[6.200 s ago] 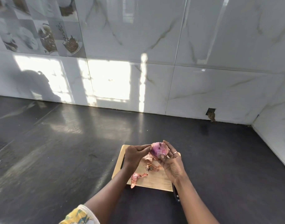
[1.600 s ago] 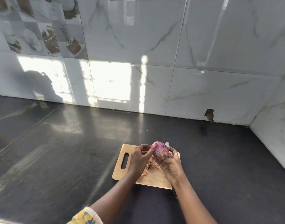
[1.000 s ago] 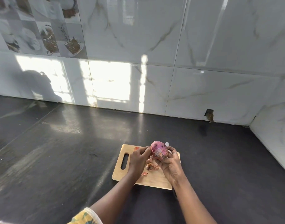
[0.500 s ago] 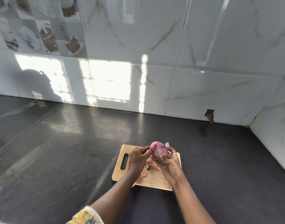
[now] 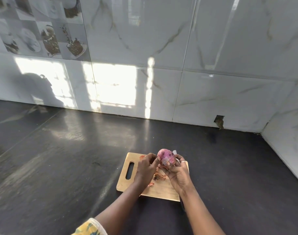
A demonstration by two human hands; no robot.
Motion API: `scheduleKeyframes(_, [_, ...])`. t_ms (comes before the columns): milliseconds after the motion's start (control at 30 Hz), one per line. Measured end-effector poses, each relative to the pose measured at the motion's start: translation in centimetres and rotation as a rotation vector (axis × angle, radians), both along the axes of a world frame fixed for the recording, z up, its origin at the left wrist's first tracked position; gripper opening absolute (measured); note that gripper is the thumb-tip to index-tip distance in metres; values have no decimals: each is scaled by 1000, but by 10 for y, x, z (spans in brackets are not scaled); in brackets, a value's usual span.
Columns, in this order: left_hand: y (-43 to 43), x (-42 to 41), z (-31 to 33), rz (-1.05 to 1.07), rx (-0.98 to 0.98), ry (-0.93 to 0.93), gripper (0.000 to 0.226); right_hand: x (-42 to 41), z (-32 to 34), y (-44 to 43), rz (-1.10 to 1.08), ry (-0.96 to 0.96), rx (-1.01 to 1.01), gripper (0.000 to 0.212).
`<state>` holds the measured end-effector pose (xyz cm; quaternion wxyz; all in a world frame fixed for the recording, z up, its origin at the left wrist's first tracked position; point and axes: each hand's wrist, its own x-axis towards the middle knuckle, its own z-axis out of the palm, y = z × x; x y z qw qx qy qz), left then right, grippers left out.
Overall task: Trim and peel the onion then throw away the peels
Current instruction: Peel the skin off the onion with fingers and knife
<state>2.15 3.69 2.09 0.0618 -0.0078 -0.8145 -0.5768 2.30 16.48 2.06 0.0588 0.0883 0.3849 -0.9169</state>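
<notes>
Holding the onion [image 5: 166, 157] just above the pale wooden cutting board [image 5: 126, 185], I grip it in my right hand [image 5: 178, 173], fingers curled behind it and thumb across its front, while my left hand [image 5: 145, 168] pinches at its left side with curled fingertips. The onion is round and glossy, pink-purple with dark flecks. Dry, papery orange-brown peels [image 5: 159, 176] lie crumpled on the smooth rectangular board, which rests on the dark, streaky countertop [image 5: 68, 158].

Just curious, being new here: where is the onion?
In the head view the onion sits low, just right of centre, held above the wooden cutting board in the right hand, with the left hand pinching its left side.
</notes>
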Motion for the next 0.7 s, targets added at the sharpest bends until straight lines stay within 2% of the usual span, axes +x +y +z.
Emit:
scheduleKeyframes(100, [-1, -1, 3, -2, -68, 10, 13, 0, -1, 1, 8, -3, -21, 44])
scheduleKeyframes(233, [-1, -3, 2, 31, -64, -45, 14, 1, 0, 1, 26, -14, -58, 46])
scheduleKeyframes(367, [-2, -4, 0, 145, -44, -66, 15, -2, -1, 3, 15, -83, -96, 53])
scheduleKeyframes(467, [-8, -5, -1, 240, -68, -78, 14, -4, -2, 10, 97, -121, -86, 52])
scheduleKeyframes(700, [-12, -5, 3, 327, -85, -104, 22, -3, 2, 11, 106, -196, -162, 50])
